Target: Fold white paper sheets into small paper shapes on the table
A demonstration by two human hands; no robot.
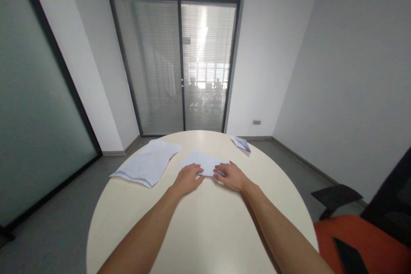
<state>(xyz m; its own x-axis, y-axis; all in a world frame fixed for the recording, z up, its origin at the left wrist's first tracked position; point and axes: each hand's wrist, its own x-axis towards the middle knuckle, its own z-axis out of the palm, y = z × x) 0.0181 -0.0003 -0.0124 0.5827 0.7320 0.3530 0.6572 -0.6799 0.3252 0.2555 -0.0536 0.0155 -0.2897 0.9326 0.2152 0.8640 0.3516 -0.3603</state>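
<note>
A white sheet of paper [204,162] lies folded on the round cream table [205,218] in front of me. My left hand [189,177] rests on the sheet's near left edge, fingers curled and pressing down on it. My right hand [231,175] presses the near right edge, fingertips pinched on the paper. Both forearms stretch across the table toward the sheet.
A loose stack of white sheets [147,163] lies at the table's left edge, partly overhanging. A small folded paper piece [241,143] sits at the far right rim. An orange and black chair [362,235] stands to the right. Glass doors with blinds [180,64] are ahead.
</note>
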